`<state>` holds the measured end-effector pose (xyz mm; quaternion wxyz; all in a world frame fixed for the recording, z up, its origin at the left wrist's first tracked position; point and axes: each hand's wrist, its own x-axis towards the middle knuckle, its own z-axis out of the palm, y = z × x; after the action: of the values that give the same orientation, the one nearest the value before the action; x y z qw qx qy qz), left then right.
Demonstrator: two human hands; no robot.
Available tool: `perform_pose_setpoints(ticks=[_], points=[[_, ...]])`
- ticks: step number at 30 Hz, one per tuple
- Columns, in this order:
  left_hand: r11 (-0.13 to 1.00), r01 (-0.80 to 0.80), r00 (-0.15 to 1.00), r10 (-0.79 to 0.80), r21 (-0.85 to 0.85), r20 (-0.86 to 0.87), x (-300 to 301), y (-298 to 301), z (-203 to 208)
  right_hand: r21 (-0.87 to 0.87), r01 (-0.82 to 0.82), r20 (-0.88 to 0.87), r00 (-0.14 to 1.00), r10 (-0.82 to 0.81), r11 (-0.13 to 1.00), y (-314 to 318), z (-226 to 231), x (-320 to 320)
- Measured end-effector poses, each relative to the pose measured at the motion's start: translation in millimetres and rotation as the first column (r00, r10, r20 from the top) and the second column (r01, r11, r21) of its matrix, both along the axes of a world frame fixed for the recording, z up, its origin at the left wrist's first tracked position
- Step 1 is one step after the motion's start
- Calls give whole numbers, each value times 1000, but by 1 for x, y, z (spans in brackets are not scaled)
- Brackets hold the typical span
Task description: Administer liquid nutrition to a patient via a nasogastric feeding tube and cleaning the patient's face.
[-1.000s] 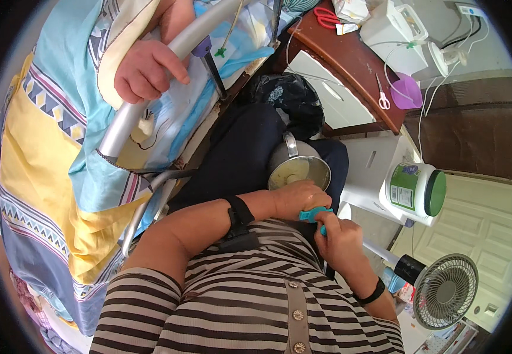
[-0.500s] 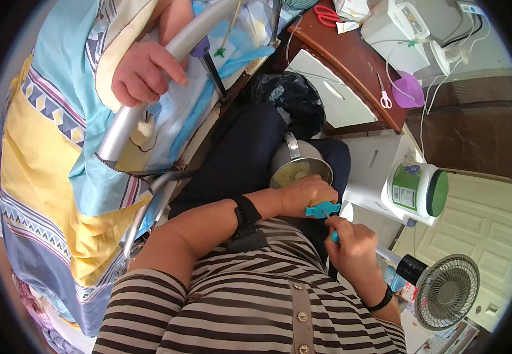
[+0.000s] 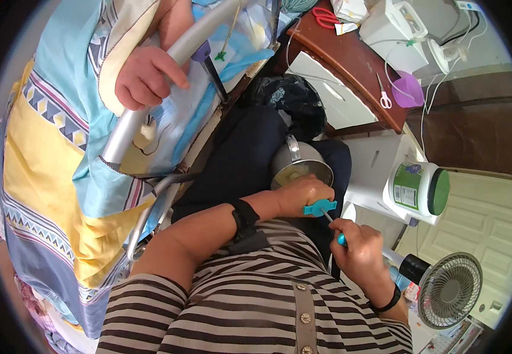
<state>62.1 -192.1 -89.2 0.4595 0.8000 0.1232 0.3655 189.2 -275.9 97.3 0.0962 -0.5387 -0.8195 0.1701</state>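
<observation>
The person's lap [image 3: 232,150], in dark trousers, supports a metal cup [image 3: 283,156] between the thighs. On the reddish-brown worktop [image 3: 351,57] lie red-handled scissors [image 3: 330,24] and white-handled scissors [image 3: 383,93]; a white container [image 3: 390,44] and a purple bowl [image 3: 405,91] are also placed there. A white cabinet [image 3: 367,168] carries a white jar [image 3: 426,177] with a green lid [image 3: 439,192]. Over the bed [image 3: 119,140] is spread a blanket [image 3: 40,150] of yellow and blue colours.

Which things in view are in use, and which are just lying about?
In use:
- Teal-flanged, syringe-like tool: left hand by the flange, right hand at the rod end
- Metal cup, beside the left hand; likely part of it

Apparently just about:
- White-handled scissors
- Purple container
- Green-lidded tub
- Fan
</observation>
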Motion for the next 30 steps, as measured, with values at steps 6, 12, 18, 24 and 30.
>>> perform_pose_setpoints(ticks=[6, 12, 18, 24, 30], points=[[998, -14, 998, 11, -53, -54, -4, 1, 0, -12, -18, 5, 1000, 18, 1000, 2, 3, 1], [998, -24, 1000, 23, -59, -13, -4, -1, 1, -71, 2, 18, 1000, -1, 997, 0, 12, 5], [997, -29, 1000, 29, -68, 2, -5, -1, 2, -96, 18, -2, 1000, -18, 995, -2, 22, 6], [996, -32, 999, 32, -79, -11, -7, 1, 6, -117, 43, -15, 999, -45, 992, -2, 32, 5], [994, 1, 996, -11, -107, -90, -7, 2, 3, -132, 95, -6, 995, -96, 987, -10, 41, 11]])
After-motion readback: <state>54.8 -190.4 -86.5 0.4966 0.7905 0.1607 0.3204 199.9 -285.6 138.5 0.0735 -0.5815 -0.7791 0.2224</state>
